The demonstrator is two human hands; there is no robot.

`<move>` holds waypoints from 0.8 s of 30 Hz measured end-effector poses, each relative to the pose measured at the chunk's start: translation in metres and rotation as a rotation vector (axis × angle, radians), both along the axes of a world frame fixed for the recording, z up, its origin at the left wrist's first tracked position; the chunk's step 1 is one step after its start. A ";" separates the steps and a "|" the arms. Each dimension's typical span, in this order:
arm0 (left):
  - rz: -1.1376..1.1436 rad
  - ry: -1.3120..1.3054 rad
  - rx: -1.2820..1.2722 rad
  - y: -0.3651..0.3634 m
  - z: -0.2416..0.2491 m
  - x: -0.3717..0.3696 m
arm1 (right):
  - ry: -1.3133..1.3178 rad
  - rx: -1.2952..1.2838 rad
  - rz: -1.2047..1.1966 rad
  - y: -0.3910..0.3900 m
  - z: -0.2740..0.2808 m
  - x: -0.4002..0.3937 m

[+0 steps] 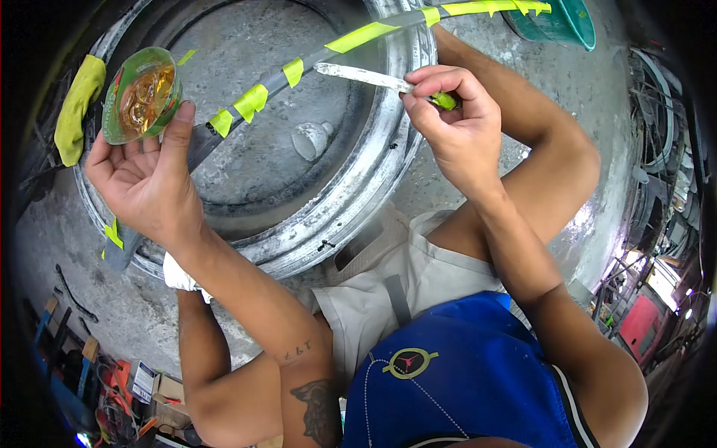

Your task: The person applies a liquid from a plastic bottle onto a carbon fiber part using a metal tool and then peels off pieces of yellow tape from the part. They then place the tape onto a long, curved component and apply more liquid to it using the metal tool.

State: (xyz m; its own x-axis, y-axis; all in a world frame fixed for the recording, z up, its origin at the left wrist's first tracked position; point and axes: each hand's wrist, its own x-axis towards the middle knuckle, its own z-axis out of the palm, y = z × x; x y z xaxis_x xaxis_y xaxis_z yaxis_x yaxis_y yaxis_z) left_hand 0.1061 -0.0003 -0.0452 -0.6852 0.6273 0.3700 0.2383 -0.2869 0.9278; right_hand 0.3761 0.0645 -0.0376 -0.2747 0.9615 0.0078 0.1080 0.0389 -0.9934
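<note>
My left hand (pixel 146 179) holds a small round tin (pixel 142 93) up by its rim, thumb and fingertips closed on it, above the left edge of the wheel (pixel 336 209). The tin is open, green-walled, and carries a glossy amber paste, lumpy and wet-looking. My right hand (pixel 455 127) is closed tight on a green-handled blade (pixel 362 76), a narrow flat strip caked in pale residue, tip pointing left over the wheel's well. The wheel is bare metal, round, dull grey, scuffed and dusty, lying flat on concrete. A dark bar (pixel 314 56) crosses it diagonally, banded with yellow tape. A yellow cloth (pixel 77 108) drapes over the wheel's left rim. A teal bucket (pixel 567 22) stands at top right.
</note>
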 end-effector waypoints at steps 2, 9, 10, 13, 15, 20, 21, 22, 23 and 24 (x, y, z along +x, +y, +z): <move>0.002 0.004 0.004 0.000 0.000 0.000 | -0.032 0.053 0.005 0.000 -0.003 0.000; -0.001 0.034 -0.007 -0.001 -0.002 -0.002 | -0.092 0.131 -0.015 0.001 -0.006 0.000; -0.002 0.027 0.000 -0.001 -0.002 -0.002 | -0.093 0.131 -0.016 0.001 -0.007 0.001; -0.009 0.030 0.017 0.000 -0.002 -0.002 | -0.054 0.123 -0.026 0.000 -0.009 0.003; -0.009 0.023 0.018 -0.001 -0.003 -0.002 | -0.052 0.139 -0.047 -0.001 -0.007 0.003; -0.011 0.010 -0.006 -0.002 -0.002 -0.001 | -0.083 0.169 -0.037 0.000 -0.013 0.001; -0.015 0.001 -0.006 -0.002 0.000 0.000 | -0.106 0.202 -0.027 0.001 -0.015 0.001; -0.019 -0.009 -0.005 -0.001 0.000 0.000 | -0.134 0.202 -0.022 0.000 -0.014 0.001; -0.019 -0.011 -0.003 -0.001 0.000 0.001 | -0.136 0.204 -0.022 0.000 -0.013 0.002; -0.020 -0.008 0.005 -0.001 0.000 0.001 | -0.103 0.181 -0.049 -0.001 -0.013 0.003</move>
State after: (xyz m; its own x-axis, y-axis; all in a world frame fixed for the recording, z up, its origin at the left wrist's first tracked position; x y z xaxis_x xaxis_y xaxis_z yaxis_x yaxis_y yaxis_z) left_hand 0.1067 -0.0011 -0.0451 -0.6754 0.6394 0.3675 0.2251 -0.2958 0.9283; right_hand 0.3794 0.0637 -0.0510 -0.2356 0.9593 0.1560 0.2146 0.2079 -0.9543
